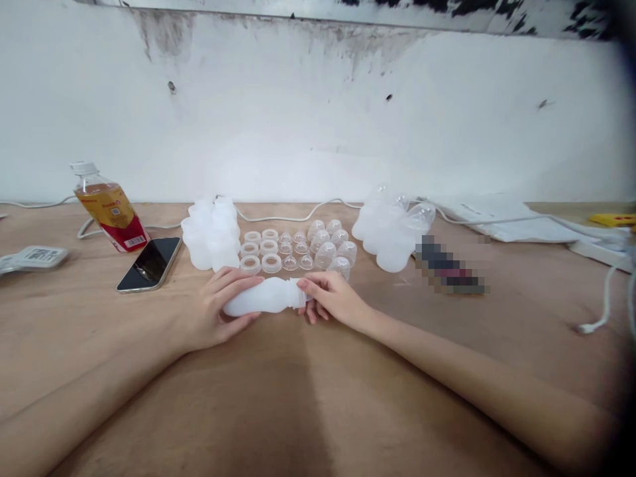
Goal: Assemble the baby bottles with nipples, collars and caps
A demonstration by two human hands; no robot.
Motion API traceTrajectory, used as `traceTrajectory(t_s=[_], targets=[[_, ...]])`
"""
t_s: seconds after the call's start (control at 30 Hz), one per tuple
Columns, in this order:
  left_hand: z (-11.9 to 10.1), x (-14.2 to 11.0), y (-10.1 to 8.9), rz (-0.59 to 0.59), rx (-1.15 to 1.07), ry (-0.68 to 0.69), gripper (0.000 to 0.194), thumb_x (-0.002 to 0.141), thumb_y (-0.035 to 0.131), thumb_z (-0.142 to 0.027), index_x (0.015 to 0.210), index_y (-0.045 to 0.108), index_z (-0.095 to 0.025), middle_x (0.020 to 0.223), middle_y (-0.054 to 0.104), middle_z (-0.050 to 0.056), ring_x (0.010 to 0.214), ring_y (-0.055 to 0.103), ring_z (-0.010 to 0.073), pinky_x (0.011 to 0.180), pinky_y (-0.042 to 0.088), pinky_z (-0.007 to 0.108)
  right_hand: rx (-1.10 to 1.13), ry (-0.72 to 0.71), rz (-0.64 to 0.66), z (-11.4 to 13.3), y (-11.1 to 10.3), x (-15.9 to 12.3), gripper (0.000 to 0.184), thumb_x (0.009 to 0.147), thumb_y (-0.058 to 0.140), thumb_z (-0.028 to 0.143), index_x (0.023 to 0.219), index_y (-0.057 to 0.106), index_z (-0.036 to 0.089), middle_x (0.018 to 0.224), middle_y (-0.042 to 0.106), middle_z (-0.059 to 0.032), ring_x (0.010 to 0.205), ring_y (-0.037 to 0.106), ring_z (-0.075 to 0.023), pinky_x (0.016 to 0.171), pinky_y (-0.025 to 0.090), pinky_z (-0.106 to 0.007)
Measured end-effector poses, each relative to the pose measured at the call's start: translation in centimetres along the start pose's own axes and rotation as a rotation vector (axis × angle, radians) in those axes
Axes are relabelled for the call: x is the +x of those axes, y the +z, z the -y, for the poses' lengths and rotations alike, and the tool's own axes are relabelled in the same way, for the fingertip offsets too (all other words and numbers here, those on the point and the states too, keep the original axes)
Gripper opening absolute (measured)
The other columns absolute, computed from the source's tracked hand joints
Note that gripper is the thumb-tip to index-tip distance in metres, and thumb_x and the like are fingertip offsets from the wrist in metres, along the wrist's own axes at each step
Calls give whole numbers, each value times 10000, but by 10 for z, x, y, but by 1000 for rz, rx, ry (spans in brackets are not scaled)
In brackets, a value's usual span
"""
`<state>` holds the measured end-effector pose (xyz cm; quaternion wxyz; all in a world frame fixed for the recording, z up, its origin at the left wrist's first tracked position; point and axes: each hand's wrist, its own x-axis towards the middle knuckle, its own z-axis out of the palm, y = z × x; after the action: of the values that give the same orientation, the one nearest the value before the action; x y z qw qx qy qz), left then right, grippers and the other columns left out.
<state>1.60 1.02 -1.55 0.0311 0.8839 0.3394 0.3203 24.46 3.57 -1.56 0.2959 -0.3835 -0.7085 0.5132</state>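
A frosted white baby bottle [265, 296] lies sideways just above the table, its neck to the right. Around its base end is my left hand [218, 305], fingers over the top and thumb below. My right hand [330, 298] closes at the neck, thumb on the rim; whatever else its fingers hold there is mostly hidden. Beyond the hands stand rows of white screw rings [271, 263], clear nipples [289, 262] and clear dome caps [326, 254]. A cluster of frosted bottles [213, 235] stands at the left, and capped bottles [392, 248] stand at the right.
On the left are a tilted-looking drink bottle [115, 209], a phone [150, 264] and a white tag-like device [42, 257]. A blurred-out dark object [450, 267], a white bag [491, 218] and a cable end [589, 328] lie right. A white cable [293, 218] runs along the wall.
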Motion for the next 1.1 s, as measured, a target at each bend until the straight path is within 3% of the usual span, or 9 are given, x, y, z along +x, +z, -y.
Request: traceTrajectory(t_s=[0.27,0.33,0.4,0.5,0.63,0.8,0.9,1.0,1.1], targets=[[-2,0,-1,0,1,-21,411,757,537,-265,1147,429,-197,1061,545,89,973,497,214,840,422,376,-153,-16,-14,4,-4,0,420,816,357,513,748,554,148,570,572,-19,401,486,-58,350,325,-163],[-2,0,-1,-6,-9,-57,409,753,536,-264,1144,432,-205,1063,545,83,975,503,213,839,425,368,-211,-97,-64,7,-8,-1,348,795,433,478,934,540,178,759,607,-45,557,550,-88,419,385,-175],[-2,0,-2,-17,-13,-101,392,753,530,-266,1132,441,-217,1058,547,75,976,508,213,837,428,361,-256,-202,-83,10,-11,-2,463,709,583,415,1115,454,232,1055,549,-69,827,563,-150,504,436,-196],[-1,0,-2,-15,-17,-134,382,754,529,-266,1124,446,-223,1064,544,70,988,504,212,844,426,349,-319,-300,-49,11,-12,-3,512,652,651,319,1125,460,268,1173,479,-50,997,492,-200,569,458,-224],[2,0,-1,-26,-7,-70,412,757,537,-247,1151,422,-215,1074,535,66,991,496,203,851,421,352,-291,-215,-98,8,-9,-3,343,676,622,373,969,541,216,933,588,-40,793,560,-159,558,444,-234],[2,-1,1,-37,16,24,426,763,543,-226,1164,408,-174,1071,518,93,976,482,207,836,416,373,-233,-71,20,7,-5,-3,332,801,431,468,713,499,155,607,577,-1,434,477,-69,493,403,-229],[1,-1,1,-31,19,9,418,766,539,-229,1160,411,-172,1064,521,94,971,486,207,832,418,370,-310,-130,-3,10,-8,-2,332,795,446,466,889,521,156,807,600,-44,607,551,-102,564,436,-238],[1,-1,1,-56,15,-40,391,768,531,-254,1139,426,-187,1056,529,85,970,497,211,827,425,366,-341,-246,-49,12,-13,-2,585,677,624,398,1180,383,221,1172,472,-81,949,520,-177,591,467,-228],[3,-2,1,-64,17,-82,394,764,531,-274,1138,425,-206,1063,532,78,974,505,217,822,433,367,-371,-353,-23,12,-16,-3,554,679,628,305,1186,408,261,1243,421,-58,1035,473,-192,550,469,-207]])
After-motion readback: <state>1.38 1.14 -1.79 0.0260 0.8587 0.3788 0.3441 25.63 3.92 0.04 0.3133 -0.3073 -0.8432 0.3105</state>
